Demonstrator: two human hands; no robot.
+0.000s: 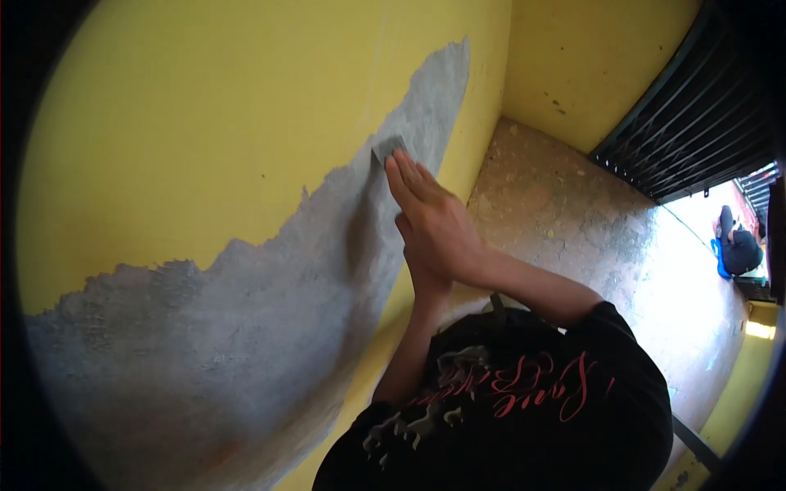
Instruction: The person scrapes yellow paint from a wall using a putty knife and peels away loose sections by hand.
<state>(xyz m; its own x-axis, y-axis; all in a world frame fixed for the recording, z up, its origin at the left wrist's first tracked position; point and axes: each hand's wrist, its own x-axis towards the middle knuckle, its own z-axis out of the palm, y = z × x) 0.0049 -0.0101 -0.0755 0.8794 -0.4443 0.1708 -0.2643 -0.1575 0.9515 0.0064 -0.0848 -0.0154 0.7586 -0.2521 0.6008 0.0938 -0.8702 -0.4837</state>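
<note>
A small grey flat piece (387, 149), perhaps a scraper or abrasive sheet, lies against the wall's rough grey patch (246, 327), near its border with the yellow paint (205, 123). My right hand (446, 233) reaches in from the right, its fingers stretched close together with their tips on the piece. Beneath it and largely covered is my left hand (415, 263), whose wrist and part of the edge show. Its fingers cannot be told apart from those of the right hand.
Beyond the wall lies a worn, stained floor (557, 196). A dark metal folding gate (696, 114) stands at the upper right. Another person (741, 250) in dark clothing is in the bright opening at the far right, near something blue (720, 259).
</note>
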